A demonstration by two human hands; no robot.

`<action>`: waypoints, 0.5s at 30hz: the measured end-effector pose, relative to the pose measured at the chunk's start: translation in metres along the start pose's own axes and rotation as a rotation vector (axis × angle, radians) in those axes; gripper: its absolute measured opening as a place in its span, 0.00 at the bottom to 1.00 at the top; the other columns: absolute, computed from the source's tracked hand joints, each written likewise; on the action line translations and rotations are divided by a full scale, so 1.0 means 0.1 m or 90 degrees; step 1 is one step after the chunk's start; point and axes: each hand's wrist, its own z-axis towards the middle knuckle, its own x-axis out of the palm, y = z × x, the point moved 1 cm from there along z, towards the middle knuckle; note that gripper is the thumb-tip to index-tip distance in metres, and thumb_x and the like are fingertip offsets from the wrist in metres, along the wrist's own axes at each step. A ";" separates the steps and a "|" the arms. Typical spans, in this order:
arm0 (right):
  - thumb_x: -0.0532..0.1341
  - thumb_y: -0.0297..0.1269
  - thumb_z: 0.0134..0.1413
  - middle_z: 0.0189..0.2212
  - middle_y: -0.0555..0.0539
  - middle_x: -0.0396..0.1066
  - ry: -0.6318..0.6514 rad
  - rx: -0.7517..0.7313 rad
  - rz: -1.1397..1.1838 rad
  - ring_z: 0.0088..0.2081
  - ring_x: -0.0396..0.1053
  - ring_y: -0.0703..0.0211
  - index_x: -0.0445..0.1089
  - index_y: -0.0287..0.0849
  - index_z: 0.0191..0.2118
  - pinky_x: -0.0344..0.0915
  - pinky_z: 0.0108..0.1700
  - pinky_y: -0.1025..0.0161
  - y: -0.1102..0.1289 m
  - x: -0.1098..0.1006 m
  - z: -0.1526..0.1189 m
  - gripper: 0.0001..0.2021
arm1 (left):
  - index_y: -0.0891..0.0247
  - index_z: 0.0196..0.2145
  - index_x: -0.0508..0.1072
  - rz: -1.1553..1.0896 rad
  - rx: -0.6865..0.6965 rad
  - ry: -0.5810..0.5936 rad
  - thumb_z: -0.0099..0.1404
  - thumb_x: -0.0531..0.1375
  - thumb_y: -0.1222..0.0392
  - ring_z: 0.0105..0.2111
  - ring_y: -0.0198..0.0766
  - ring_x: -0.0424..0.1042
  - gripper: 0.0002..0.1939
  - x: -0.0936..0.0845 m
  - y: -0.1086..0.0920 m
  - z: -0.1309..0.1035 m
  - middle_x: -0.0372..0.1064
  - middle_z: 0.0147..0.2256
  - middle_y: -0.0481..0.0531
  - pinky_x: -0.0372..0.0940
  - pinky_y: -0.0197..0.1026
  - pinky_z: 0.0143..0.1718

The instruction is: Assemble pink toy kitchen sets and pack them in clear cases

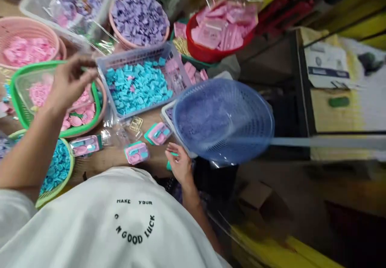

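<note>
While the left hand (74,77) hangs bent-fingered over the green-rimmed basket (80,130), the right hand (180,164), well apart, is at a green piece (169,165) by the table's (104,161) near edge; whether either grips anything, I cannot tell.

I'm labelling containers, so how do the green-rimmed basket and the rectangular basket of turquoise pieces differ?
The green-rimmed basket has rounded corners; the rectangular basket is squarer-cornered. The green-rimmed basket holds mainly pink pieces, the rectangular basket mostly turquoise pieces. Both are open-topped and hold many small pieces.
</note>
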 end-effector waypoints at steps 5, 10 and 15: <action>0.62 0.45 0.60 0.46 0.40 0.73 -0.026 -0.040 -0.045 0.48 0.74 0.52 0.70 0.42 0.52 0.78 0.41 0.57 -0.27 0.20 -0.43 0.18 | 0.62 0.57 0.71 0.030 0.092 0.278 0.65 0.63 0.47 0.53 0.52 0.73 0.26 0.92 -0.10 -1.75 0.72 0.53 0.61 0.69 0.56 0.56; 0.64 0.40 0.58 0.55 0.37 0.67 0.038 -0.074 -0.042 0.54 0.71 0.50 0.61 0.45 0.63 0.78 0.44 0.56 -0.66 0.69 -0.53 0.28 | 0.57 0.70 0.52 0.109 0.198 0.335 0.67 0.63 0.53 0.61 0.58 0.65 0.39 1.58 0.25 -2.27 0.60 0.63 0.67 0.66 0.62 0.59; 0.62 0.39 0.61 0.47 0.40 0.69 -0.031 -0.167 -0.105 0.49 0.72 0.52 0.62 0.45 0.58 0.76 0.47 0.55 -1.30 0.72 -0.73 0.21 | 0.47 0.73 0.45 0.160 0.265 0.206 0.64 0.63 0.52 0.56 0.58 0.70 0.45 1.82 0.56 -2.23 0.64 0.61 0.61 0.71 0.61 0.53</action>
